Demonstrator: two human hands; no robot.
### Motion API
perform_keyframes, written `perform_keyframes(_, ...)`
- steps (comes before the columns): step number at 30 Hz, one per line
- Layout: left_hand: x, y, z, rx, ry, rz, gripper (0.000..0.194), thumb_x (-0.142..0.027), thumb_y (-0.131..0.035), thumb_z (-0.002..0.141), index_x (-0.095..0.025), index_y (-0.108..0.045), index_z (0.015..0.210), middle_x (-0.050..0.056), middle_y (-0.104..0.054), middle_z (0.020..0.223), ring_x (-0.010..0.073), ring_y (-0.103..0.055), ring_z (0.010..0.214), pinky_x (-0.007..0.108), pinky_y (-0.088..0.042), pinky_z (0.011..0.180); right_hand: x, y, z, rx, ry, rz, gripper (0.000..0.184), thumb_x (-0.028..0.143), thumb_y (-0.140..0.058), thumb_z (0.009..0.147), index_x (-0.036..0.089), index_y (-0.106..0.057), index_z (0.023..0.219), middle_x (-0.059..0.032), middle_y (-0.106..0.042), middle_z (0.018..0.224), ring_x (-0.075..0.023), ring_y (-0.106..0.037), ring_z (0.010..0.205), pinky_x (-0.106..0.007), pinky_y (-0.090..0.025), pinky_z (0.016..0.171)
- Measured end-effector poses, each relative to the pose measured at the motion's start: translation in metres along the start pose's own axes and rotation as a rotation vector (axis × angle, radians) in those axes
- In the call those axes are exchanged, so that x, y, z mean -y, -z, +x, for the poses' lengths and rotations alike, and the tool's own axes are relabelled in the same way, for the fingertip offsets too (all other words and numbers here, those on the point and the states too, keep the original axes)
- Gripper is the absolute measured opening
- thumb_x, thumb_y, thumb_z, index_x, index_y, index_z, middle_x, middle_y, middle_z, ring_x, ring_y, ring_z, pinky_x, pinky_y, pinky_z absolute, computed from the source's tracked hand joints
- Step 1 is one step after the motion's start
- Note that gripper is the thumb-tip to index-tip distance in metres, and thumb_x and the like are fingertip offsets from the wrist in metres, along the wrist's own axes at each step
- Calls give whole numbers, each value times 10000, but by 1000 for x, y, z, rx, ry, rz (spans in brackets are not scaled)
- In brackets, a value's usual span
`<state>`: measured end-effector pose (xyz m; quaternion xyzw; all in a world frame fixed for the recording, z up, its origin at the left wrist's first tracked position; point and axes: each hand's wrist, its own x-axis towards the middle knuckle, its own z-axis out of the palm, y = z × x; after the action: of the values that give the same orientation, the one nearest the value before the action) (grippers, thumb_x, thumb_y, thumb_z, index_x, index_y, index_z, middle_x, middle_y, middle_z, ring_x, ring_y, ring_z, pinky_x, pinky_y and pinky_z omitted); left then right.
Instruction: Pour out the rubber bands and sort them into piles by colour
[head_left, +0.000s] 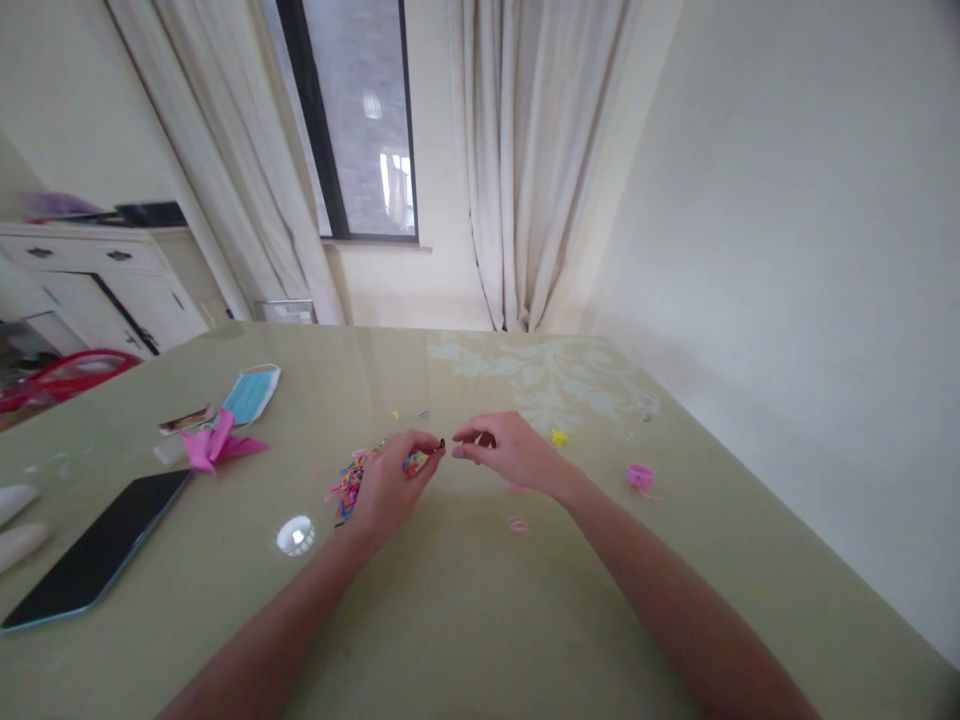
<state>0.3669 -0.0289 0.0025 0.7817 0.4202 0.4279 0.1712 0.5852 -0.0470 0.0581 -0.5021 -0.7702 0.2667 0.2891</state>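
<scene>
Person at a tabletop, clock directions taken from the gap between the two hands, twelve lying away from the wearer. The near side of the glossy olive-green table (465, 620) is cut off by the frame; its far edge crosses at twelve, its right edge slants down from two o'clock beside a smooth white wall (825, 300), and its surface spreads broadly at six. Between eight and nine lies a flat black tablet with a pale-blue rim (105, 545). The bare left hand (391, 478) pinches a tiny dark piece (442, 443) between thumb and fingertip, its exact form too small to tell. The bare right hand (514, 448) faces it, just apart, curled with thumb and fingertips slightly parted; whether anything fine lies inside cannot be told. Near nine lie a pleated blue face mask (253, 396), a pointed, folded pink form (217, 447) and, partly hidden by the left hand, a loose heap of small multicoloured loops (348, 485). A coiled pink band (640, 477) lies near three, with a knobbly yellow clump (559, 437) nearer in, and thin pale-pink loops (517, 524) at four.
</scene>
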Motion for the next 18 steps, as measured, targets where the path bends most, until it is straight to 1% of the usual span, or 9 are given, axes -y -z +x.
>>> perform_keyframes(2,-2,0,-2,1,-36,1,96,-334,-653,936,-252,-703,940,18,-796,912,201,-739,862,327,-572,853,4,-5,-1,-17,-5,43,233,365,-746,939,163,-819,1031,-43,-786,784,-151,-686,683,-250,-476,671)
perform_keyframes(5,-1,-2,-6,26,-116,2,98,-332,-636,949,-257,-700,946,29,-789,935,207,-732,910,331,-558,886,9,-9,-2,-44,20,78,142,273,-735,936,156,-809,966,-30,-769,759,-136,-660,669,-233,-458,648)
perform_keyframes(7,-1,-3,-8,35,-120,-16,85,-324,-638,945,-258,-691,956,28,-778,933,204,-723,910,331,-553,880,11,-8,-3,-49,39,79,96,224,-729,924,160,-801,918,-23,-760,753,-133,-649,674,-229,-451,642)
perform_keyframes(10,-2,-4,-9,46,-37,-107,82,-318,-670,925,-245,-664,961,20,-752,919,187,-702,870,315,-548,816,10,-4,-4,-15,17,109,97,218,-711,926,164,-787,899,-16,-751,753,-131,-641,667,-230,-454,638)
perform_keyframes(13,-6,-3,-6,76,62,-302,140,-330,-707,912,-221,-633,958,23,-729,897,166,-684,824,301,-548,779,9,2,-5,21,-5,147,114,243,-691,943,167,-777,940,-19,-753,791,-132,-641,692,-233,-462,648)
perform_keyframes(15,-8,-2,-4,118,113,-466,194,-350,-734,900,-207,-621,966,32,-727,895,157,-681,806,293,-554,763,9,5,-6,31,6,159,117,243,-684,948,170,-773,967,-20,-753,813,-132,-638,710,-231,-459,649)
perform_keyframes(18,-10,-2,-2,218,192,-686,287,-405,-783,862,-191,-642,993,52,-738,917,159,-692,816,293,-569,758,12,5,-7,30,28,145,114,245,-679,953,177,-771,962,-16,-750,807,-131,-629,703,-234,-454,647)
